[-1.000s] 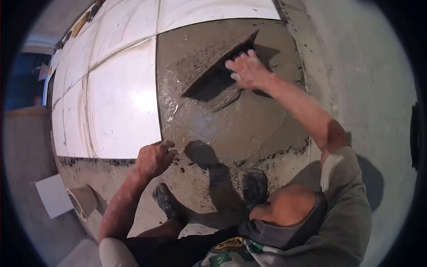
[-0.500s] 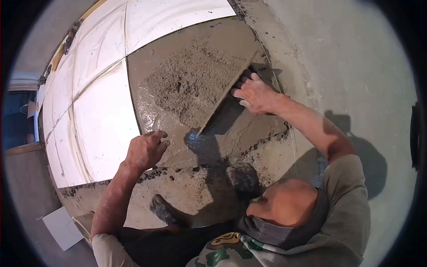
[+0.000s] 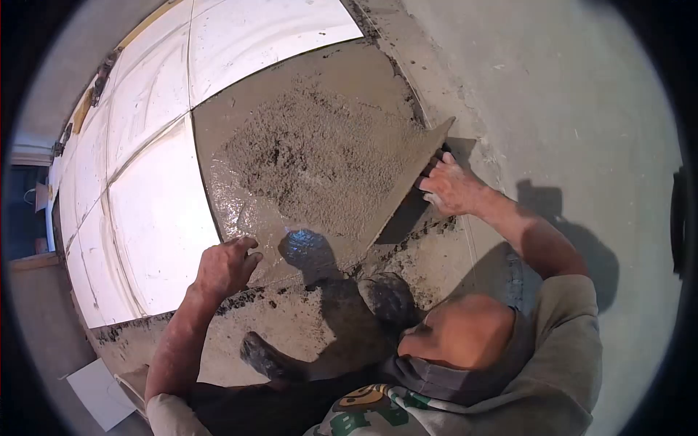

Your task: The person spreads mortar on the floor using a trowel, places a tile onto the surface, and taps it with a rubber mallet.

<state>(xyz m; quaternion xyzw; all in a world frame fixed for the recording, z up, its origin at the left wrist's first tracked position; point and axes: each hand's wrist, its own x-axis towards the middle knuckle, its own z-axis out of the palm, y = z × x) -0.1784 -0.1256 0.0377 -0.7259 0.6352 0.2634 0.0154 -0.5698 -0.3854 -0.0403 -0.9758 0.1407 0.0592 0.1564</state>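
My right hand (image 3: 451, 185) is wrapped round the back of a long, straight-edged trowel (image 3: 416, 182), whose tilted face is coated in grey mortar. The blade slants across the right side of a wet mortar bed (image 3: 305, 156), rough and lumpy in the middle and smoother round its edges. My left hand (image 3: 227, 269) hovers by the lower left corner of the bed, close to a white tile. Its fingers are loosely bent, the thumb stands apart, and nothing shows between them.
Large white tiles (image 3: 156, 218) lie to the left and above the bed. Two dark shoes (image 3: 389, 298) stand on the rough floor below it. A taut string runs along the right side, by the grey wall. A loose white piece (image 3: 100, 392) lies at lower left.
My right hand and the trowel have moved right and slightly down, leaving more of the mortar surface in sight. My left hand sits slightly lower, and the whole view has shifted a little.
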